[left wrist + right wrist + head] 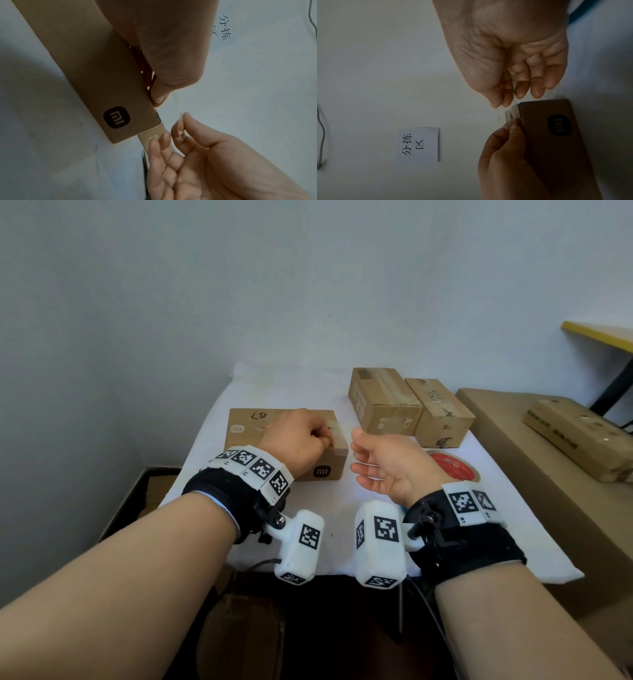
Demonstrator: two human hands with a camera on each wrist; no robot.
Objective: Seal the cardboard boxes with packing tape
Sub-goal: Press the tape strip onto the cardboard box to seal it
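Note:
A brown Mi-logo box (260,433) (85,67) (556,148) lies on the white-covered table (308,392). My left hand (301,440) (163,54) rests on the top of the box with its fingers curled. Its thumb (158,99) (513,127) presses at the right end edge. Just right of the box, my right hand (383,463) (181,121) (510,97) pinches a thin strip of clear tape (178,115) (514,83) between thumb and forefinger. The strip runs to the box's corner. A red-cored tape roll (452,467) lies flat behind the right wrist.
Two more brown boxes (383,398) (442,412) stand side by side at the back right of the table. A big carton (548,484) beside the table carries a long flat box (582,436). A white paper label (419,143) hangs on the wall.

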